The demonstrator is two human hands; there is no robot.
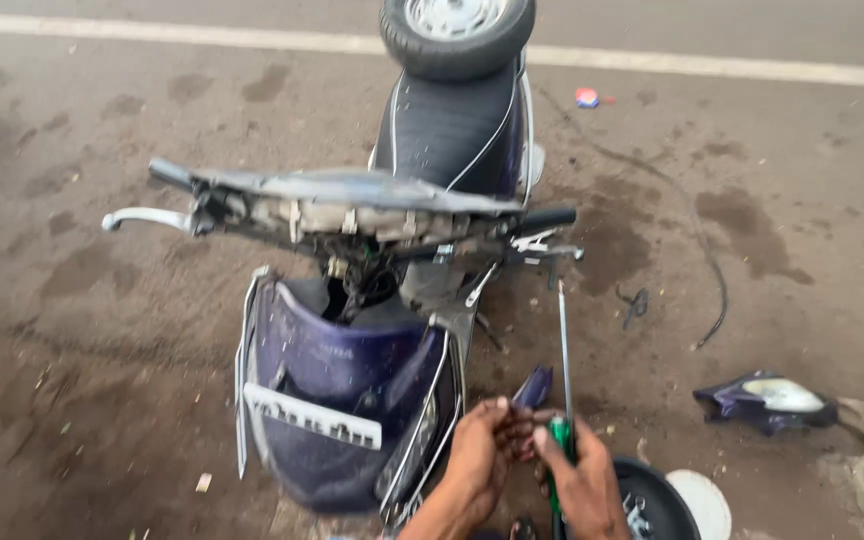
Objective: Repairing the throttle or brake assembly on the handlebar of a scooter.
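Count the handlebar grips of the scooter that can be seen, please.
2. One black grip is at the picture's left end of the handlebar, above the silver brake lever. The other grip is at the right end. None seems hidden.

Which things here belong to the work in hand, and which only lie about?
In hand: left hand; right hand; green-handled screwdriver; purple scooter.

Lying about: loose headlight housing; black cable; spare tyre on the seat; dark round tray; white disc.
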